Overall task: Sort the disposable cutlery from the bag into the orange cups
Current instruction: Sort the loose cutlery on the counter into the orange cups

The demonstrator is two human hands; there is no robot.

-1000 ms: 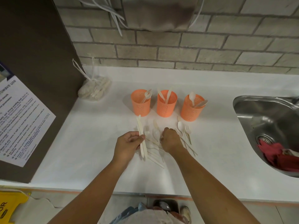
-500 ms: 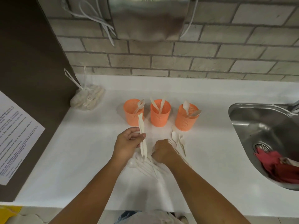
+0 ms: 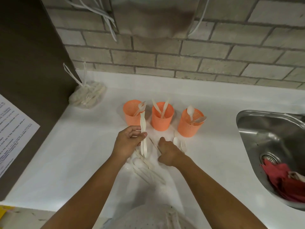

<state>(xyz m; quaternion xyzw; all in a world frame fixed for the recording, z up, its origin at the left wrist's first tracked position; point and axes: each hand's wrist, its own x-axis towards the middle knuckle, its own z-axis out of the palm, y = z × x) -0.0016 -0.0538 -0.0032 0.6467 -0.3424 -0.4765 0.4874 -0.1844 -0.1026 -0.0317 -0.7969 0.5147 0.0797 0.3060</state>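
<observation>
Knives pinched between thumb and fingers of our left hand point away toward the middle orange cup, just beyond and right of them, while our right hand curls over loose cutlery on the counter, its grip unclear.

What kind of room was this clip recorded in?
Likely a shared pantry or break-room kitchenette: white counter with a steel sink, a brick-tiled wall, and a printed notice on the side panel.

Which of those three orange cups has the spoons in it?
The rightmost cup, nearest the sink: two spoon bowls stick out of it. The middle cup holds knives.
</observation>
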